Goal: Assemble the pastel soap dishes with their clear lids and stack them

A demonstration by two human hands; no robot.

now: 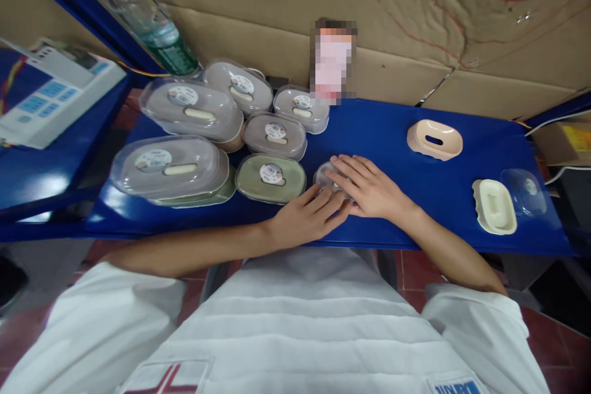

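Observation:
Both hands meet at a small clear-lidded container (pixel 324 175) near the front edge of the blue table (pixel 369 135). My left hand (pixel 311 215) touches its front side, fingers slightly spread. Over its right part lies my right hand (pixel 367 184), fingers stretched flat on the lid. The hands cover much of the container. Just left of it sits a green container (pixel 270 178) with a clear lid and a round label. Behind that one is a lidded container (pixel 276 135), also labelled.
More lidded containers (pixel 184 104) stand at the left, beside a water bottle (pixel 170 43). To the right are a peach holder (pixel 434 140), a cream tray (pixel 496 206) and a clear lid (pixel 526 192). A blurred phone-like object (pixel 333 61) leans against the cardboard.

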